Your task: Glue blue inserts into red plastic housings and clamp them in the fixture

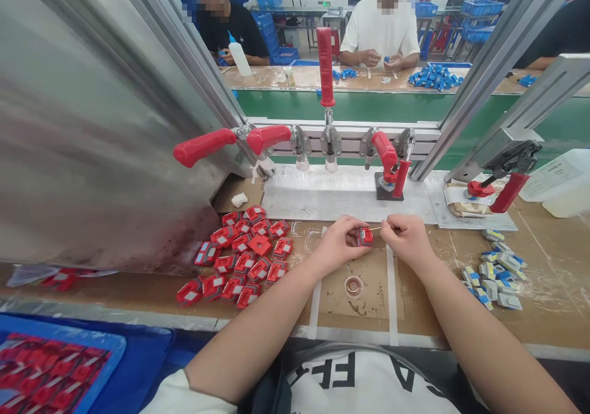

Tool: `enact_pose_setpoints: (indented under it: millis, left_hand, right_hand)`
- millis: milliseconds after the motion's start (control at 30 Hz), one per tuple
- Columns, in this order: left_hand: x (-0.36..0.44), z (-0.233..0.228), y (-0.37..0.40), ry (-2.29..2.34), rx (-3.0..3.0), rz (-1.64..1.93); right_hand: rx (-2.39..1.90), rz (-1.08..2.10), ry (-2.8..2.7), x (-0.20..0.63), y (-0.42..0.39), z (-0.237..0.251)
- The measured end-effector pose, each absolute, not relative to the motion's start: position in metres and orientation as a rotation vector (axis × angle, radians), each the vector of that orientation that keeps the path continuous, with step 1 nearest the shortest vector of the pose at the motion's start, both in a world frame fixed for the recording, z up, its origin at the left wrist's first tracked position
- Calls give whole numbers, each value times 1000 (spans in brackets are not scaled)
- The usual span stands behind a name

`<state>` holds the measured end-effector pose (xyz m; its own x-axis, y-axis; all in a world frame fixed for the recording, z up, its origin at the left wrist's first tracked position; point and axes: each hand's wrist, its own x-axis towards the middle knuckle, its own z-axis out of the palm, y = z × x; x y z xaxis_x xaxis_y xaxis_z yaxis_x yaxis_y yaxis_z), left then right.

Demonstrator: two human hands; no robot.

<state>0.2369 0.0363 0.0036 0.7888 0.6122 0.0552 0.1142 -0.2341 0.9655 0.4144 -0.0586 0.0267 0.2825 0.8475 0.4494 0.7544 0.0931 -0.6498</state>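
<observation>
My left hand (338,242) pinches a small red plastic part (365,236) above the brown cardboard-covered bench (415,303). My right hand (405,237) is closed on a thin stick whose tip touches the red part from the right. Both hands meet at mid bench, just in front of a white plate (332,196). A small round dish (354,287) lies on the cardboard below the hands. Left of my left hand sits a pile of several red parts (242,257).
Red-handled toggle clamps (389,159) line the rail behind the white plate. Several blue and white parts (495,273) lie at right. A blue tray of red parts (41,371) is at lower left. Two people work across the green conveyor (369,105). A steel panel (92,125) stands left.
</observation>
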Motion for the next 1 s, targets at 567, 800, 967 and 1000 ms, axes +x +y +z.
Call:
enact_pose_setpoints:
  millis: [567, 800, 967, 1000]
  left_hand:
    - [237, 1, 38, 544, 1774, 613]
    - [237, -2, 40, 554, 1669, 643]
    - [237, -1, 40, 563, 1647, 636]
    - [237, -1, 40, 566, 1645, 632]
  right_hand:
    - [-1190, 696, -1960, 396, -75, 42]
    - [-1211, 787, -2139, 384, -76, 32]
    - [-1223, 780, -2160, 384, -75, 32]
    - [-1226, 778, -2160, 384, -75, 32]
